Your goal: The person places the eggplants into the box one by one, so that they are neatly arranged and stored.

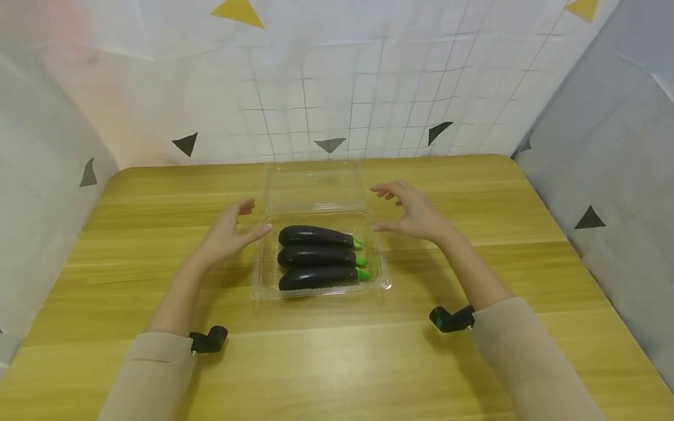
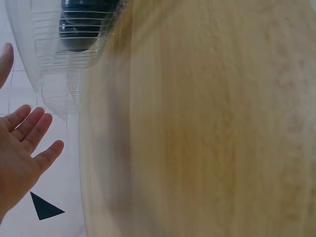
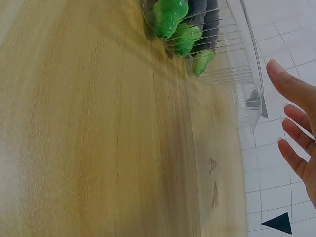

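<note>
A clear plastic clamshell box [image 1: 264, 270] lies on the table with its lid [image 1: 313, 186] folded back toward the wall. Inside are three dark eggplants [image 1: 317, 256] side by side, their green stem ends [image 3: 185, 39] pointing right. My left hand [image 1: 227, 233] hovers at the box's left side, thumb and fingers spread apart and holding nothing. On the other side my right hand [image 1: 409, 211] is held likewise, its thumb close to the box's right rim. In both wrist views the fingers look apart from the plastic, with nothing in them.
The wooden table [image 1: 339, 371] ends at the back against a white wall [image 1: 328, 104] with grid lines and triangles. Grey side walls [image 1: 638, 144] stand left and right. A small black device [image 1: 210, 340] sits on each wrist.
</note>
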A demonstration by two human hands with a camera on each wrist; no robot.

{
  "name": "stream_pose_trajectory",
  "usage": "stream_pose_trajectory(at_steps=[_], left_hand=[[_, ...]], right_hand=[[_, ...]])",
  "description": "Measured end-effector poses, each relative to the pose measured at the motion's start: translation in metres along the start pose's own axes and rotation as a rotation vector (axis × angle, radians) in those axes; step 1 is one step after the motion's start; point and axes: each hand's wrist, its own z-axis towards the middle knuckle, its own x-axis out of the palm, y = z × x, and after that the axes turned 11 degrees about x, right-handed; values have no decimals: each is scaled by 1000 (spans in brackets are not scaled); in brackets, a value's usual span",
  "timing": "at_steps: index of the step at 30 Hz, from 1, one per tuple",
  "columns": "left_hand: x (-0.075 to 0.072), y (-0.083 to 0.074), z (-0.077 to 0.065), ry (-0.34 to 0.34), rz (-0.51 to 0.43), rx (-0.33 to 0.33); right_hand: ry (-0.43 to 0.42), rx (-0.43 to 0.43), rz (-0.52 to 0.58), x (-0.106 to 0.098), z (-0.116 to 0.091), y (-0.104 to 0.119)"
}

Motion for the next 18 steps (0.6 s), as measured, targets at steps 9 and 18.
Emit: stream_pose_trajectory(at_steps=[9, 18], left_hand=[[1, 4, 5, -31, -37, 0], [2, 3, 10, -47, -50, -3]], right_hand=[[-7, 17, -1, 2, 2, -3], [-2, 33, 12, 5, 5, -6]])
